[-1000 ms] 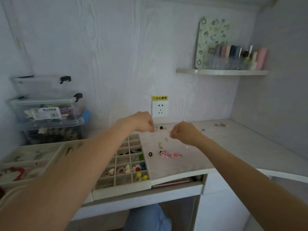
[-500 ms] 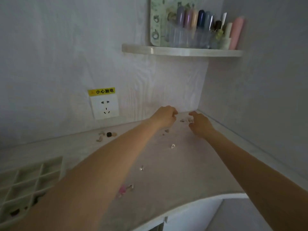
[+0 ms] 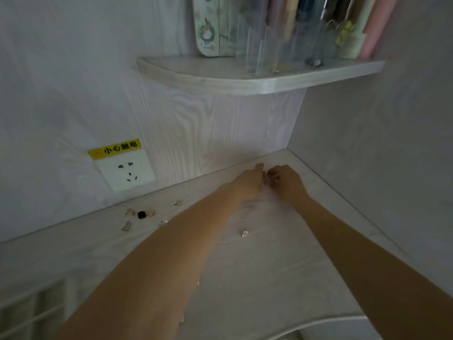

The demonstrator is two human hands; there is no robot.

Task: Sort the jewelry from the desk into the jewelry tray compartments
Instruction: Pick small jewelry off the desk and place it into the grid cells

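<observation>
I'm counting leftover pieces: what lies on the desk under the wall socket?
Below the white wall socket, on the pale wood-grain desk: a round black piece among several small pale pieces. The left forearm covers the desk nearer the camera.

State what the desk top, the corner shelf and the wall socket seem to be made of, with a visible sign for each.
Desk top: pale wood-look laminate, matte; faint printed grain.
Corner shelf: likely the same board; matching grain, thick edge.
Wall socket: white plastic, smooth and slightly glossy.

both hands [image 3: 268, 179] meeting over blurred jewelry [image 3: 270, 178], perhaps pinching it
</observation>
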